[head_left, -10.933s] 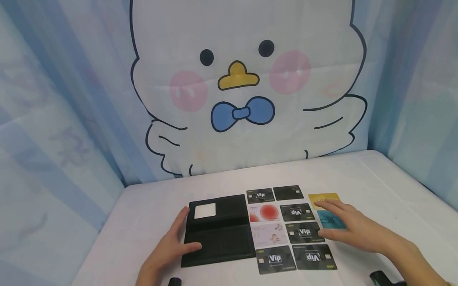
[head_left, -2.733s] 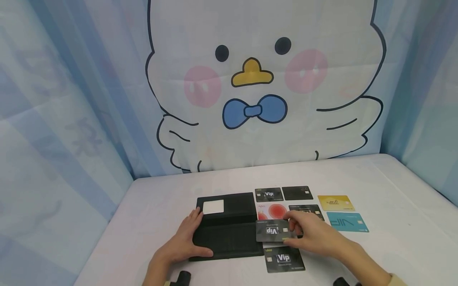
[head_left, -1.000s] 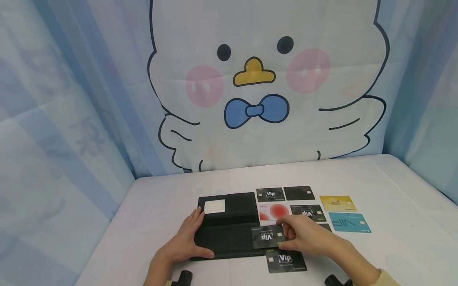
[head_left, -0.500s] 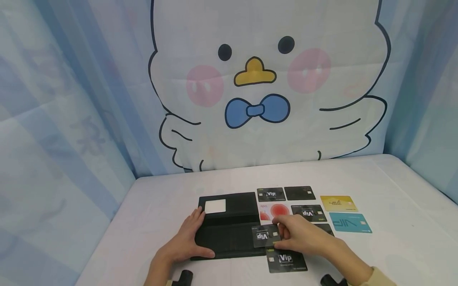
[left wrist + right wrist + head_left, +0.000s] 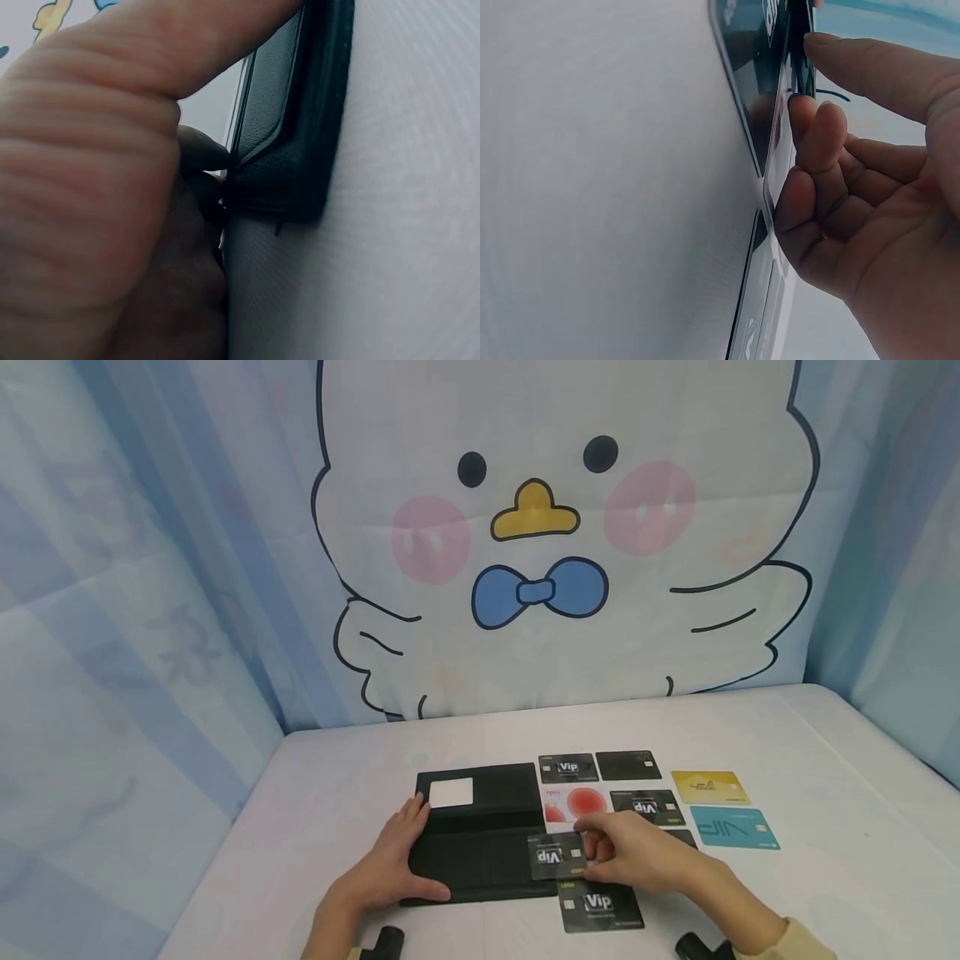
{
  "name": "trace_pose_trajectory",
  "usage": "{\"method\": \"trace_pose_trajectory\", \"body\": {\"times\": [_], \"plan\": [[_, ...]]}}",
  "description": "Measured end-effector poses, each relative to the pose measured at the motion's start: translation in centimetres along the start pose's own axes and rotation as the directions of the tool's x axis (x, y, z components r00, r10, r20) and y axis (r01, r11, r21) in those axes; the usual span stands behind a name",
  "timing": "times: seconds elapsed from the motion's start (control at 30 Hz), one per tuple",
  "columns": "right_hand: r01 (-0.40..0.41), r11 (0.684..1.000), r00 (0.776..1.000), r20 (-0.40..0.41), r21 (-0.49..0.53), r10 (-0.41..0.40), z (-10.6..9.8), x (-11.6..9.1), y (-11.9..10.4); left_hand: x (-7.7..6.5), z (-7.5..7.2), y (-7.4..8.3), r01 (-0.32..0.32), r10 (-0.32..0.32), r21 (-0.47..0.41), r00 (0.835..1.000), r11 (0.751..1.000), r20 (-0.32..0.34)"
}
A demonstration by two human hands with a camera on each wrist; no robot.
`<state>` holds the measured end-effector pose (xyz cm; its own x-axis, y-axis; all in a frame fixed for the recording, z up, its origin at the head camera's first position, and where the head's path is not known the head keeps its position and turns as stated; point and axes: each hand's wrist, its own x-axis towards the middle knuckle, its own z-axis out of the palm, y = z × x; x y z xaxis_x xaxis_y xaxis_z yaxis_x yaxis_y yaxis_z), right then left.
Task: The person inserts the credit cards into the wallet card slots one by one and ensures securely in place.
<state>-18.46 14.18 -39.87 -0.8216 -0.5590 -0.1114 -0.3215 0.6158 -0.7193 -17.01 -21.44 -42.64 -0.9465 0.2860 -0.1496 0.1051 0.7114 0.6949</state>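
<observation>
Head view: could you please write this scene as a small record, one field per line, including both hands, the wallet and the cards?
Left hand: rests on the left side of the black bifold wallet
Right hand: pinches the inverted black Vip card at its right end
Wallet state: lies open, white rectangle at its upper left
Held card position: overlaps the wallet's lower right; whether in a slot, cannot tell
Other cards: red-circle card, gold card, teal VIP card, several black cards
Surface: white tablecloth

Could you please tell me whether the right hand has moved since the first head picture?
Yes, the right hand has moved left, from the yellow card toward the wallet.
</observation>
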Motion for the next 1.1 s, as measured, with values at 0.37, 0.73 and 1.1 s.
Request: {"method": "trace_pose_trajectory", "body": {"times": [0.37,0.73,1.1], "plan": [[0.031,0.999,0.999,0.026,-0.032,-0.030,0.5,0.9,-0.4,-0.1,0.0,0.0,0.002,-0.002,0.008,1.000,1.000,0.002],[0.078,0.994,0.996,0.039,-0.079,-0.075,1.2,1.7,-1.2,-0.1,0.0,-0.1,-0.015,0.015,0.000,1.000,1.000,0.002],[0.142,0.985,0.989,0.041,-0.094,-0.139,1.6,2.3,-1.8,-0.1,-0.1,0.0,-0.007,0.007,0.008,1.000,1.000,-0.005]]}}
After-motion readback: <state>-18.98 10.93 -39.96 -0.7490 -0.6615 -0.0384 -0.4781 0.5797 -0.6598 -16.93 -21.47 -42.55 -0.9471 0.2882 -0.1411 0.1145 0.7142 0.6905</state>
